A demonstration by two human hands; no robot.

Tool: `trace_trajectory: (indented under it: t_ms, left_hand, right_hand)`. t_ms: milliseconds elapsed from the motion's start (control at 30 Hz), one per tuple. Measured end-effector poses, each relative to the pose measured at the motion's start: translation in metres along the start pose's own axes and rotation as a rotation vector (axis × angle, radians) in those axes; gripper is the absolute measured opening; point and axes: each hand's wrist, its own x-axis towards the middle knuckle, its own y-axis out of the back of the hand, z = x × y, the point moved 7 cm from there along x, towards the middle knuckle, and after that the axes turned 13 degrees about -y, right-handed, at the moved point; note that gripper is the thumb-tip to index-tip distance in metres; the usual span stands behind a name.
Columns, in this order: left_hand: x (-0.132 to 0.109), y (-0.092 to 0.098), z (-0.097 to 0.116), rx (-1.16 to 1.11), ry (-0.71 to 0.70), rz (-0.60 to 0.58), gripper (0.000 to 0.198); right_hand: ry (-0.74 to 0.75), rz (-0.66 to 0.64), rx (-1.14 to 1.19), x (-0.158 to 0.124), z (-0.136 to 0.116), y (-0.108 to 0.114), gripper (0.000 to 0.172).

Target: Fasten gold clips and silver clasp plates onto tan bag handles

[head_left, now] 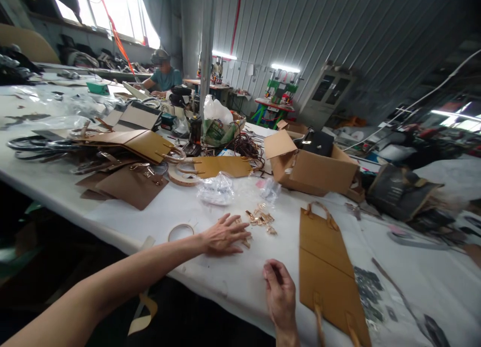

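My left hand (225, 235) lies flat on the white table (233, 277), fingers spread and stretched toward a small heap of gold metal fittings (261, 219), touching the nearest ones. My right hand (280, 292) rests closer to me with its fingers curled in; whether it holds anything small I cannot make out. Just right of it lies a flat tan leather bag panel (326, 272) with strap handles at both ends.
A clear plastic bag (216, 189), a tape ring (181, 232), an open cardboard box (310, 166), brown leather pieces (131, 184) and straps crowd the table. Another person (163, 74) sits at the far end. Machines stand along the corrugated wall.
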Motion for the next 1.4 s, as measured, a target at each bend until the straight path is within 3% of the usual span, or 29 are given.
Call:
trace_trajectory:
  t_ms: [67, 167, 333, 500, 767, 1067, 1400]
  left_hand:
    - [0.004, 0.014, -0.007, 0.01, 0.053, 0.115, 0.054]
    - [0.02, 0.032, -0.032, 0.003, 0.244, 0.243, 0.039]
    - [0.062, 0.035, -0.067, -0.034, 0.344, 0.222, 0.03]
    - [0.085, 0.036, -0.075, -0.066, 0.347, 0.211, 0.032]
    - [0.09, 0.052, -0.079, -0.065, 0.272, 0.197, 0.034]
    - [0.118, 0.024, -0.068, -0.123, 0.088, 0.098, 0.028]
    - [0.1, 0.025, -0.092, -0.129, 0.113, 0.042, 0.03]
  right_hand:
    - [0.003, -0.008, 0.033, -0.001, -0.001, -0.001, 0.042]
    - [-0.004, -0.034, 0.101, -0.002, -0.002, -0.002, 0.037]
    - [-0.002, -0.04, 0.192, -0.003, -0.006, -0.004, 0.033]
    - [-0.01, -0.042, 0.29, -0.003, -0.008, -0.003, 0.032]
    - [-0.064, -0.054, 0.426, 0.0, -0.006, -0.003, 0.03]
    - [-0.063, -0.052, 0.458, -0.001, -0.011, -0.003, 0.03]
    - [-0.086, -0.058, 0.49, 0.0, -0.013, -0.004, 0.03]
